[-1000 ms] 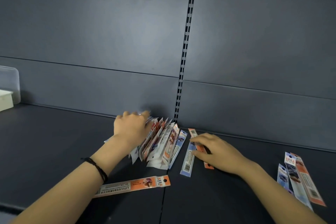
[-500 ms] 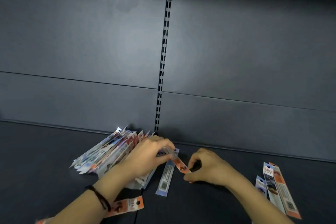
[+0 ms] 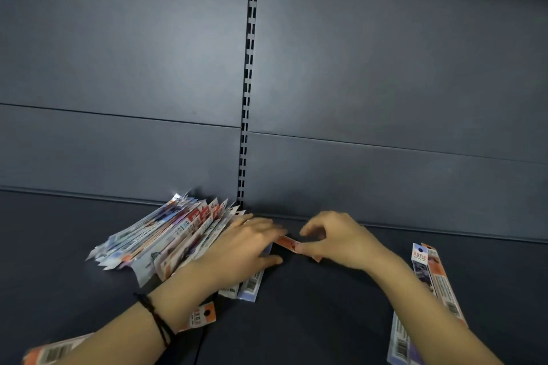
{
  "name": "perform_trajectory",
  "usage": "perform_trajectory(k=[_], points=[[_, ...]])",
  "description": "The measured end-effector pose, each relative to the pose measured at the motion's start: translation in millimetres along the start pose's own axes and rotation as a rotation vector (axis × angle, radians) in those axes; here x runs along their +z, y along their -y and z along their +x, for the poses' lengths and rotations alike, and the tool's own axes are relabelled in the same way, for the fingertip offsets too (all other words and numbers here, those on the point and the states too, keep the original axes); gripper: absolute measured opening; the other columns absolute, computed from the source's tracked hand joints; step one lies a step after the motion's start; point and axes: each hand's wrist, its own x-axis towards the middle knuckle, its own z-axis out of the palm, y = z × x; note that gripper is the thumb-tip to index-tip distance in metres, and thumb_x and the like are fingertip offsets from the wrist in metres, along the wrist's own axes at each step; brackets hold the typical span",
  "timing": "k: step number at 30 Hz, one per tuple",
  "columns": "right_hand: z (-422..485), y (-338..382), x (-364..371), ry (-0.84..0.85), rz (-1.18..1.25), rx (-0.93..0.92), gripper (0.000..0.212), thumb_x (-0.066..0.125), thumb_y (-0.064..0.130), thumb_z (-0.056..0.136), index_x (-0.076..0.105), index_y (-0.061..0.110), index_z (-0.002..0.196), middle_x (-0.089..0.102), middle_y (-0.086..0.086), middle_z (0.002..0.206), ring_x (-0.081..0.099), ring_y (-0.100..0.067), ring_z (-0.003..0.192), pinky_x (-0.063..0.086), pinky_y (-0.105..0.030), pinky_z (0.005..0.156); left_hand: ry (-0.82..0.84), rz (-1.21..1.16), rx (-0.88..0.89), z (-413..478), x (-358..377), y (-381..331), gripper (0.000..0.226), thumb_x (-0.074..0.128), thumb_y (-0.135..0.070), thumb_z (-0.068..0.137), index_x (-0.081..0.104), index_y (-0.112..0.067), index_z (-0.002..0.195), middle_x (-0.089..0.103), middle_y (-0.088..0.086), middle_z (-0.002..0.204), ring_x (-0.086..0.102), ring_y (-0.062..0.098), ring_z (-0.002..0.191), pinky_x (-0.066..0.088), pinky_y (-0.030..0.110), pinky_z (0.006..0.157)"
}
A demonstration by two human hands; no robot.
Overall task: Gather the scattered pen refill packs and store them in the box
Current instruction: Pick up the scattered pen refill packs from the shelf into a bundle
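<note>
Head view: on the dark shelf [image 3: 326, 320], a fanned pile of pen refill packs [image 3: 166, 234] lies near the back panel [image 3: 118, 142]. The left hand [image 3: 240, 249] rests on the pile's right edge, fingers stretched flat. Just beside it, the right hand [image 3: 335, 241] pinches a single orange refill pack [image 3: 289, 244] between thumb and curled fingers, and three loose packs [image 3: 433, 275] lie farther right.

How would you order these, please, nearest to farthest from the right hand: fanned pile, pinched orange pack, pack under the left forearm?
1. Pinched orange pack, in the right hand.
2. Fanned pile, left.
3. Pack under the left forearm, lower left.
</note>
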Motion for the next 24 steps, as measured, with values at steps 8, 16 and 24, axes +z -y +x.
perform_trajectory(k=[8, 16, 24], points=[[7, -18, 12, 0.0, -0.064, 0.14, 0.019, 0.073, 0.041, 0.076, 0.071, 0.03, 0.091, 0.065, 0.013, 0.096, 0.061, -0.008, 0.088, 0.052, -0.032, 0.076, -0.037, 0.094, -0.067, -8, 8, 7, 0.069, 0.014, -0.062, 0.087, 0.018, -0.035, 0.151, 0.017, -0.013, 0.16, 0.004, 0.008, 0.148, -0.009, 0.029, 0.114], [3, 2, -1, -0.308, 0.549, -0.188, 0.009, 0.079, 0.029, 0.076, 0.073, 0.026, 0.083, 0.074, 0.01, 0.082, 0.067, 0.0, 0.078, 0.052, -0.019, 0.075, -0.315, 0.018, 0.063, 3, 6, -2, 0.029, 0.046, -0.036, 0.093, 0.057, -0.026, 0.118, 0.066, -0.005, 0.105, 0.063, 0.018, 0.098, 0.047, 0.034, 0.089], [8, -1, 15, -0.421, 0.492, -0.204, 0.021, 0.047, 0.036, 0.098, 0.061, 0.03, 0.112, 0.061, 0.012, 0.107, 0.06, -0.005, 0.092, 0.044, -0.02, 0.082, -0.641, -1.234, -0.396, 2, -21, -3, 0.019, 0.039, -0.014, 0.102, 0.057, -0.016, 0.103, 0.069, 0.007, 0.095, 0.069, 0.017, 0.089, 0.054, 0.027, 0.083]])
